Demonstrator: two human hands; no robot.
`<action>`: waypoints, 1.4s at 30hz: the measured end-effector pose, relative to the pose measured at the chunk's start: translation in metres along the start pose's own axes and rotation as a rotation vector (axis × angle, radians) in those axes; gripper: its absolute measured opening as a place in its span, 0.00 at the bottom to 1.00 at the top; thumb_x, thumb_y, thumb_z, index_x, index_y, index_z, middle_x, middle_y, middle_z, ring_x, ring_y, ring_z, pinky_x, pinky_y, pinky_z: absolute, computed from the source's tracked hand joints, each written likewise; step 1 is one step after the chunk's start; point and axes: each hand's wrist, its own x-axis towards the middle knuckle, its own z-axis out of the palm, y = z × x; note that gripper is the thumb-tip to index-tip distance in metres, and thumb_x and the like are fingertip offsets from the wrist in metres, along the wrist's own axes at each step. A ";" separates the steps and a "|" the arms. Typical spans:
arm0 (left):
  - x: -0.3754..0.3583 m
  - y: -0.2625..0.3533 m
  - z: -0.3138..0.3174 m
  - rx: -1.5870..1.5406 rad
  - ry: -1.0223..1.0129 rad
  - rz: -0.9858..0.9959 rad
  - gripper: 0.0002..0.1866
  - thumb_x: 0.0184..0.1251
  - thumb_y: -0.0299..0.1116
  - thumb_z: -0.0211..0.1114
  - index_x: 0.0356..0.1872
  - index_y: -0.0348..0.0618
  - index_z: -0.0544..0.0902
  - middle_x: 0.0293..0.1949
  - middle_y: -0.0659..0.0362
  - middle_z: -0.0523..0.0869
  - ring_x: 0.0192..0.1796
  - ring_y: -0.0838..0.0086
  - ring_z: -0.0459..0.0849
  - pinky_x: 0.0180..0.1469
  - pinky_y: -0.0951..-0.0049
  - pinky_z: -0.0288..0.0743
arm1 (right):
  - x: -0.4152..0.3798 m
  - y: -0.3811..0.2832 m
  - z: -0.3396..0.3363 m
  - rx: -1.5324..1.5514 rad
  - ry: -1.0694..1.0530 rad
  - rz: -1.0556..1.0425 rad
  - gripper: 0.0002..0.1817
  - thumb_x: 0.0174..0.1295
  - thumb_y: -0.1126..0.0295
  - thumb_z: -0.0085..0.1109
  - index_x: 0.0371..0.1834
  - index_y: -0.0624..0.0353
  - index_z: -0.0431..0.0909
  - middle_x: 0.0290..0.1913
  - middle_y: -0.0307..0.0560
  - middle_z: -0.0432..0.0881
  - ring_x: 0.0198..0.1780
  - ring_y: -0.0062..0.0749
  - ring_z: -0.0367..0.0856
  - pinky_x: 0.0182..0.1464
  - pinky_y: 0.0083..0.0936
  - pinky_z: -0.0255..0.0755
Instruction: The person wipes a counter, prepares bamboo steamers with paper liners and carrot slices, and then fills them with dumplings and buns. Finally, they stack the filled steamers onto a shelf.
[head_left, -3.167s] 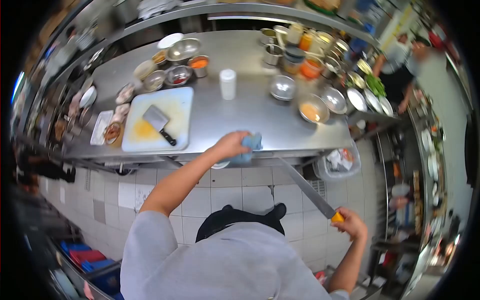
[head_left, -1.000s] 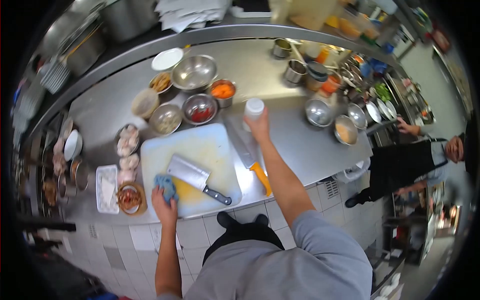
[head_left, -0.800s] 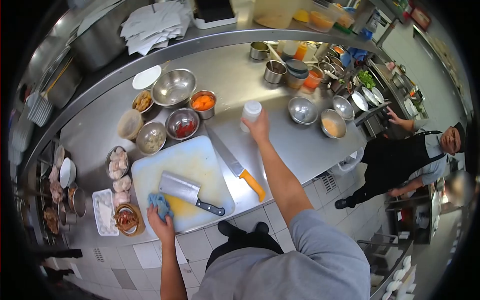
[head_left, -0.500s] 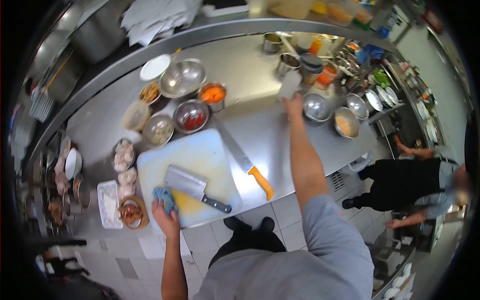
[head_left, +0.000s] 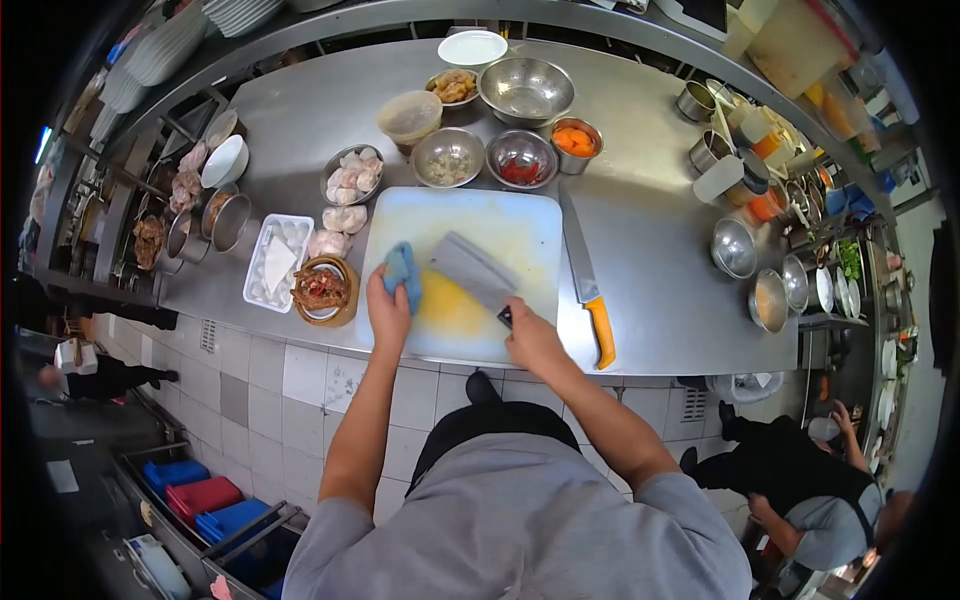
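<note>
My left hand (head_left: 390, 310) is closed on a crumpled blue cloth (head_left: 403, 275) at the left side of the white cutting board (head_left: 500, 212). In my right hand (head_left: 535, 340) is the dark handle of a cleaver (head_left: 472, 268), whose broad blade points up and left across the board, slightly blurred. A yellow-brown wet stain (head_left: 450, 310) lies on the board between my hands. Right of the board rests a long knife (head_left: 585, 270) with an orange handle.
Behind the board stand steel bowls, including one of red pieces (head_left: 521, 160) and a pot of orange pieces (head_left: 575, 139). Left are a white tray (head_left: 277, 262) and a brown container (head_left: 325, 290). Bowls (head_left: 734, 248) sit far right. A co-worker (head_left: 800, 480) stands right.
My right hand has come back from the bottle at the far right and taken hold of the cleaver's handle. The left hand keeps the cloth. The view has turned.
</note>
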 end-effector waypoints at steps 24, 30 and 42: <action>0.051 0.118 0.168 0.202 -0.382 0.491 0.18 0.56 0.25 0.62 0.49 0.43 0.83 0.51 0.48 0.83 0.57 0.51 0.79 0.61 0.53 0.73 | -0.220 0.179 -0.132 0.971 0.344 0.395 0.14 0.69 0.72 0.60 0.55 0.62 0.74 0.30 0.39 0.78 0.26 0.21 0.76 0.24 0.21 0.72; -0.059 0.114 0.135 0.203 -0.705 0.706 0.15 0.51 0.26 0.61 0.42 0.45 0.85 0.50 0.50 0.83 0.57 0.49 0.77 0.63 0.53 0.71 | -0.151 0.227 -0.134 1.135 0.315 0.346 0.14 0.68 0.71 0.61 0.54 0.61 0.75 0.32 0.38 0.79 0.26 0.19 0.78 0.25 0.20 0.75; -0.204 0.290 0.109 0.076 -0.405 0.587 0.23 0.71 0.32 0.58 0.65 0.40 0.75 0.74 0.43 0.64 0.76 0.42 0.60 0.77 0.50 0.52 | -0.232 0.090 -0.128 0.943 -0.158 0.169 0.16 0.72 0.69 0.57 0.56 0.56 0.62 0.19 0.38 0.69 0.16 0.22 0.69 0.18 0.26 0.64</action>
